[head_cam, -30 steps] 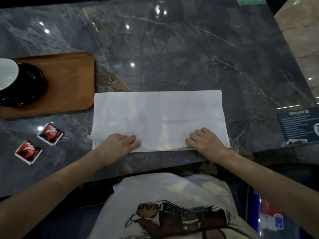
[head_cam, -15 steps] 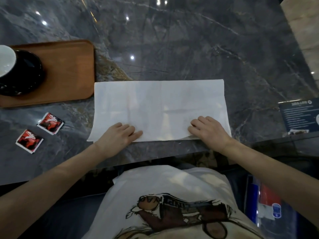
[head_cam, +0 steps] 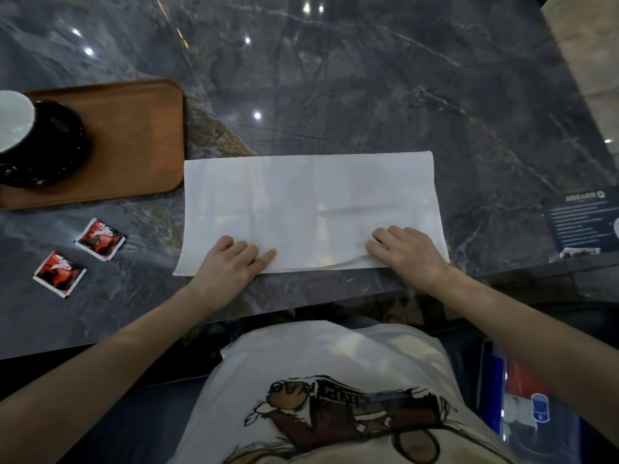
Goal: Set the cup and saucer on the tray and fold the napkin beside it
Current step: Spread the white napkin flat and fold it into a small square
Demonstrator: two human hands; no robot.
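A white napkin (head_cam: 311, 209), folded once into a wide rectangle, lies flat on the dark marble table just right of the wooden tray (head_cam: 134, 145). The white cup (head_cam: 13, 118) stands on its black saucer (head_cam: 57, 142) at the tray's left end, partly cut off by the frame edge. My left hand (head_cam: 231, 266) presses flat on the napkin's near left edge. My right hand (head_cam: 405, 252) presses on its near right edge. Both hands have the fingers loosely curled on the paper, holding nothing up.
Two red sachets (head_cam: 100, 239) (head_cam: 59, 273) lie on the table in front of the tray. A dark blue card (head_cam: 579, 222) sits at the table's right edge. The table's front edge (head_cam: 301, 306) runs just behind my hands.
The camera view shifted a little. My hands stayed on the napkin's near edge, and the lower layer that showed at the near left corner is now covered.
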